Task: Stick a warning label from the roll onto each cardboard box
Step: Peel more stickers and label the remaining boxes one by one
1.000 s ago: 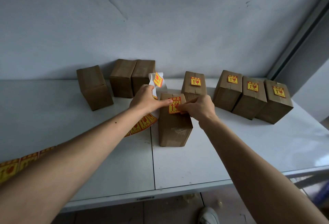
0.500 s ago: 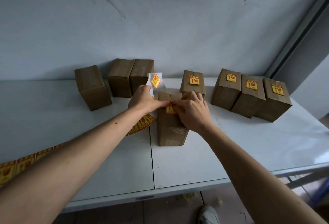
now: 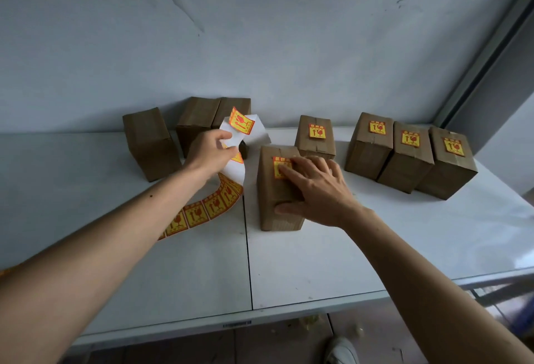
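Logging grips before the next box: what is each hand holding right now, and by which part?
Left hand pinches the label strip at its peeled white backing. Right hand holds nothing; its straight fingers press the label onto the box.

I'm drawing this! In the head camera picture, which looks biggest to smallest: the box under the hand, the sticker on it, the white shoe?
1. Box under the right hand: the box looks biggest.
2. White shoe, partly cut off by the picture's edge, so unsure.
3. Sticker, smallest, partly covered by fingers.

A single head-worn camera is looking forward and down across the white table (image 3: 303, 271), from above its near edge toward the far wall (image 3: 260, 31).
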`<state>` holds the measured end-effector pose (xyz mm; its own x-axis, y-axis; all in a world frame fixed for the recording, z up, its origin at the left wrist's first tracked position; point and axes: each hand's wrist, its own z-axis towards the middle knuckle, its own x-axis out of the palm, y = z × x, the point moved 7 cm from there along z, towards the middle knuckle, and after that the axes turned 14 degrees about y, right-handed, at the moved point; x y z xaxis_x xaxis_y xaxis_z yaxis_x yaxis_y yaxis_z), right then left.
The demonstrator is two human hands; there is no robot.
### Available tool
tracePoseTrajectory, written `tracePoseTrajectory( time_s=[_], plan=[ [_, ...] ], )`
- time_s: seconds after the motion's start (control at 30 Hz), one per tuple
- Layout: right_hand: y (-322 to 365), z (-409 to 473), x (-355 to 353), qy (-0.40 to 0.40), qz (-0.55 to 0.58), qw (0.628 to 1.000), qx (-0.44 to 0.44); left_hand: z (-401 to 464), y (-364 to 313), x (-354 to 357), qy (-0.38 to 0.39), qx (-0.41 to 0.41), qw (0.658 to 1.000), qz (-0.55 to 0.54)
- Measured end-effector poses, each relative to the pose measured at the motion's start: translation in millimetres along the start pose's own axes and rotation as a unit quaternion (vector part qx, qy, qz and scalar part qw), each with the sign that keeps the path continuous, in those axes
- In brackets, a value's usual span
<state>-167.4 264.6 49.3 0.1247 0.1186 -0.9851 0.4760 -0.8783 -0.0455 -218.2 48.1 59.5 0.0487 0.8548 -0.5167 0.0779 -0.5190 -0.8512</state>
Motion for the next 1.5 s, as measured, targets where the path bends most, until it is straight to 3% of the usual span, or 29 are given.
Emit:
tracePoseTrajectory(
  time_s=[0.4, 0.67, 0.83, 0.97, 1.17, 1.3, 1.5],
  plan=[
    [-44.5, 81.5, -19.6, -0.080, 0.027, 0.989, 0.121, -7.0, 14.8, -4.4, 0.182, 0.038, 0.976, -0.112],
    [-52.9, 124.4, -25.1, -0.073, 0.068, 0.972, 0.213, -11.1, 42.9, -20.1, 0.316, 0.007, 0.946, -0.067],
    [-14.2, 143.8, -59.3, -0.172, 0.198, 0.949, 0.177, -19.2, 55.5, -20.6, 0.400, -0.035, 0.916, -0.020],
    [19.8, 189.7, -47.1, -0.082, 0.324, 0.933, 0.132, -19.9, 60.5, -20.6, 0.422, -0.048, 0.905, 0.010],
    [52.3, 228.4, -22.3, 0.023, 0.206, 0.978, 0.025, -22.6, 73.3, -23.9, 0.506, -0.079, 0.854, 0.093],
    [40.3, 222.0, -17.0, -0.018, 0.271, 0.960, 0.062, -22.0, 86.7, -33.8, 0.518, -0.104, 0.843, 0.104],
    [35.3, 216.8, -25.8, -0.087, 0.332, 0.930, 0.131, -14.4, 97.7, -47.3, 0.452, -0.124, 0.878, 0.095]
  ],
)
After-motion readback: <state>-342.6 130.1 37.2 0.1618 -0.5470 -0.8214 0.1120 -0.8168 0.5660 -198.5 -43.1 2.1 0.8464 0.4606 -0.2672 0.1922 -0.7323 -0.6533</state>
